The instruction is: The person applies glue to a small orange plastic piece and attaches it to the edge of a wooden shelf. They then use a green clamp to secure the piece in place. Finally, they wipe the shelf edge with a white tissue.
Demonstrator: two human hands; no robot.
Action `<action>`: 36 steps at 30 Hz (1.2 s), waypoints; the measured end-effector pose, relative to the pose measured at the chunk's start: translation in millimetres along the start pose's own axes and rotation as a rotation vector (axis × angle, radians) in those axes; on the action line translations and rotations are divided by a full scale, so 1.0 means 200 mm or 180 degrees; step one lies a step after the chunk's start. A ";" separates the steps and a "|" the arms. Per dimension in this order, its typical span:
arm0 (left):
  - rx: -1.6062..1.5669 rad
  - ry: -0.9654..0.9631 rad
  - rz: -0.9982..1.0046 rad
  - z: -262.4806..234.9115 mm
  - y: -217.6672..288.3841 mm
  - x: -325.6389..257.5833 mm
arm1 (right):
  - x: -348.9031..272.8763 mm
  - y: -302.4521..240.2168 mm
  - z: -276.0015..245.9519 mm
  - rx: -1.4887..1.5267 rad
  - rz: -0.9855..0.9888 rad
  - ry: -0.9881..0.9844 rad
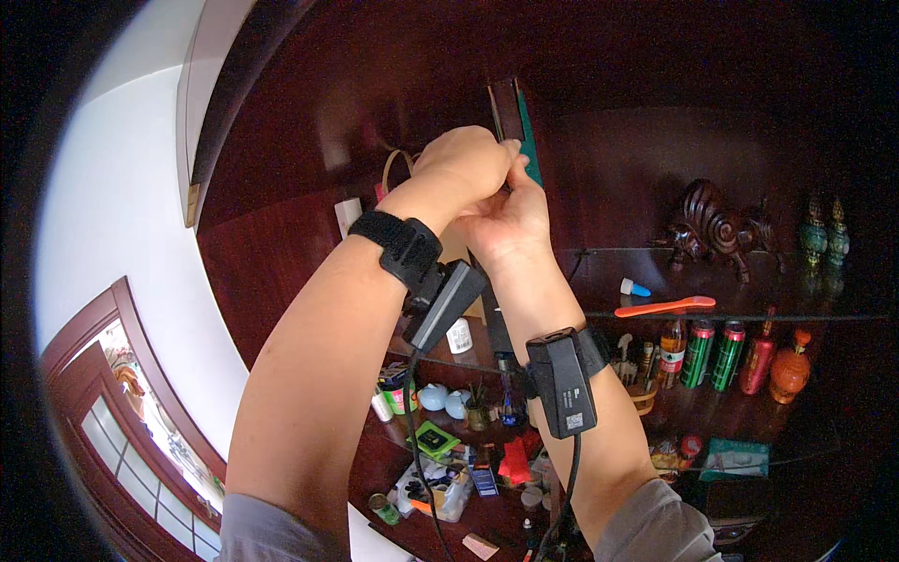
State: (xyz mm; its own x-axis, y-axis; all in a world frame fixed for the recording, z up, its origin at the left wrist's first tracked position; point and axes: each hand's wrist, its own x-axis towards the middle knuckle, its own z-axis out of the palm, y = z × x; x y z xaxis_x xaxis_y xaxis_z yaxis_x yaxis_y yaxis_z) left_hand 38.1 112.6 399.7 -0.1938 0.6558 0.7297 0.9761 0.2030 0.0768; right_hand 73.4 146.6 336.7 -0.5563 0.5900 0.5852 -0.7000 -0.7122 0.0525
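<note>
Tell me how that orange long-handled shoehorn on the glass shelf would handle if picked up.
The orange shoehorn looks thin and plastic, so probably light and slightly flexible. It lies flat on the glass shelf, so it may slide when nudged. Its flat shape makes rolling unlikely.

both arms are reaching up, forearms crossing near the wrists. the left hand (465, 167) is curling in a loose fist just left of the right hand (506, 217), touching it. the right hand's fingers are pinching together (each wrist is wearing a black strapped device).
</note>
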 end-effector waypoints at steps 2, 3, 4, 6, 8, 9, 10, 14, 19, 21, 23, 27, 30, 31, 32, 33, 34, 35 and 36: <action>-0.0027 -0.0033 -0.0095 0.00 0.00 0.00 | 0.01 0.01 0.00 -0.0005 -0.0095 0.0085; -0.0031 -0.0031 -0.0097 0.00 0.00 0.00 | 0.01 0.01 0.00 -0.0010 -0.0191 0.0171; -0.0033 -0.0002 -0.0069 0.00 0.00 0.00 | 0.02 0.00 0.00 -0.0015 -0.0190 0.0171; -0.0039 0.0025 -0.0046 0.00 0.00 0.00 | 0.03 -0.02 -0.02 -0.0050 0.0123 0.0082; -0.0103 0.0128 -0.0065 0.00 0.00 -0.01 | 0.03 -0.02 -0.03 -0.0163 0.0093 0.0037; -0.0103 0.0127 -0.0075 0.00 -0.01 -0.01 | 0.02 -0.02 -0.03 -0.0271 0.0063 -0.0010; -0.0195 0.0090 -0.0140 0.00 -0.01 -0.02 | 0.02 -0.02 -0.04 -0.0272 0.0070 -0.0004; -0.0335 0.0169 -0.0103 0.02 -0.03 -0.01 | -0.03 -0.04 -0.01 -0.0612 0.0168 -0.0066; -0.0640 0.0217 0.0007 0.05 -0.06 0.00 | -0.04 -0.04 -0.02 -0.0880 0.0151 -0.0052; -0.0729 0.0211 0.0005 0.05 -0.08 0.00 | -0.05 -0.02 0.01 -0.0818 0.0166 -0.0021; -0.0759 0.0188 -0.0048 0.05 -0.08 0.01 | -0.04 -0.03 0.00 -0.0837 0.0198 -0.0010; -0.0763 0.0165 0.0000 0.03 -0.05 -0.01 | -0.02 -0.05 0.00 -0.0839 0.0227 0.0074; -0.0707 -0.0240 -0.0237 0.02 -0.06 -0.01 | -0.03 -0.04 0.00 -0.0840 0.0207 0.0079; -0.0808 -0.0052 -0.0115 0.05 -0.09 0.02 | -0.02 -0.04 -0.01 -0.0841 0.0206 0.0081; -0.0906 0.0141 0.0009 0.06 -0.10 0.02 | -0.01 -0.03 -0.02 -0.0806 0.0227 0.0031; -0.0905 0.0144 0.0011 0.07 -0.11 0.03 | 0.00 -0.03 -0.02 -0.0770 0.0248 -0.0019; -0.0894 0.0148 0.0045 0.07 -0.12 0.04 | 0.00 -0.03 -0.02 -0.0769 0.0248 -0.0022; -0.0886 0.0146 0.0073 0.07 -0.11 0.04 | -0.01 -0.03 -0.02 -0.0771 0.0230 -0.0020; -0.0888 0.0142 0.0068 0.06 -0.11 0.03 | -0.01 -0.03 -0.01 -0.0772 0.0212 -0.0018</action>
State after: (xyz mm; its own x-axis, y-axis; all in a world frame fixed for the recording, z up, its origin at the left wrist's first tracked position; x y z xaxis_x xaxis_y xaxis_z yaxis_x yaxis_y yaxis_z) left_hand 14.8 121.3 394.1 -0.1744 0.6238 0.7619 0.9704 -0.0226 0.2406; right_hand 77.0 150.2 332.7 -0.6028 0.5421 0.5855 -0.7492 -0.6369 -0.1817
